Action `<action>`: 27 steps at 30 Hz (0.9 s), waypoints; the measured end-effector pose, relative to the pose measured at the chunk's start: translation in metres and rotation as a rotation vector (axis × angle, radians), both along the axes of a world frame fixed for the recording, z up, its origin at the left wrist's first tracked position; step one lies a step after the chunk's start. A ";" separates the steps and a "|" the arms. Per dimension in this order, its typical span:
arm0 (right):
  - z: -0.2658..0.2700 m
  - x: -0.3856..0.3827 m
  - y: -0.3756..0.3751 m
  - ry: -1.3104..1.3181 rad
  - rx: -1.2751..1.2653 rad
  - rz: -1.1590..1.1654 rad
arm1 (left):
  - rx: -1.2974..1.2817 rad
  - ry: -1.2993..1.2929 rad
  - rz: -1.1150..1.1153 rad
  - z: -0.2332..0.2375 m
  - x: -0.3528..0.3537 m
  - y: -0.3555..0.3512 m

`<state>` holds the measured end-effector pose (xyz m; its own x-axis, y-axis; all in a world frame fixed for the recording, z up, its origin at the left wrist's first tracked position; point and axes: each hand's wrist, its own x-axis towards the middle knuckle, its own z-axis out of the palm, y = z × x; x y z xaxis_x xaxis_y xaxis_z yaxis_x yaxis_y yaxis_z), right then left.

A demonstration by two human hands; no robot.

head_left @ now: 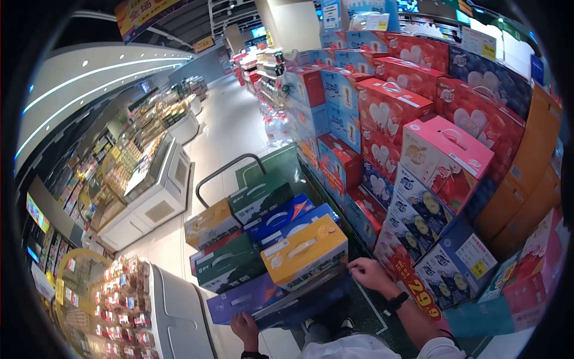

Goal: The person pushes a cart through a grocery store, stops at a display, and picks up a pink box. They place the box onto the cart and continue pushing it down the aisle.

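My left hand (pixel 244 328) is closed at the near left corner of a dark blue box (pixel 299 308) in front of my body. Its fingers curl over that edge, beside a purple box (pixel 242 299). To the right, my right hand (pixel 366 274) is held near the right end of the same dark box and a yellow box (pixel 308 251) with a carry handle; its fingers are bent, and whether they grip anything is unclear. Behind these, green boxes (pixel 230 263), blue boxes (pixel 280 220) and another yellow box (pixel 209 220) are stacked on a cart with a black handle (pixel 230 164).
Tall stacks of red boxes (pixel 388 110), a pink box (pixel 445 143) and patterned blue boxes (pixel 442 269) rise close on the right. On the left are a white counter (pixel 179 311) with packaged food and a white display case (pixel 158 197). A tiled aisle (pixel 224 113) runs ahead.
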<state>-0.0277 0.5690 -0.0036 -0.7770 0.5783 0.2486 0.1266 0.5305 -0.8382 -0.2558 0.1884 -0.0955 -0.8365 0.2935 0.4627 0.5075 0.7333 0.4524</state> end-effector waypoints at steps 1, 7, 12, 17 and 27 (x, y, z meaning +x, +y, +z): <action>0.010 0.011 0.006 -0.120 -0.091 -0.095 | -0.004 -0.018 0.020 0.002 0.003 -0.002; -0.029 0.067 0.045 -0.111 -0.212 -0.246 | 0.012 0.043 0.025 0.008 0.002 0.013; -0.014 0.116 0.047 -0.164 -0.089 -0.334 | 0.044 0.034 0.009 0.007 -0.005 0.009; 0.006 0.174 0.069 -0.175 -0.033 -0.565 | 0.098 -0.142 -0.066 0.025 -0.009 0.009; 0.017 0.254 0.092 -0.035 0.253 -1.048 | 0.025 -0.298 0.013 0.022 -0.019 0.001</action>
<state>0.2266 0.6610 0.0129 0.0666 0.8949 0.4413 0.6401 0.3009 -0.7069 -0.2745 0.1896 -0.0738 -0.9402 0.2733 0.2033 0.3403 0.7256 0.5981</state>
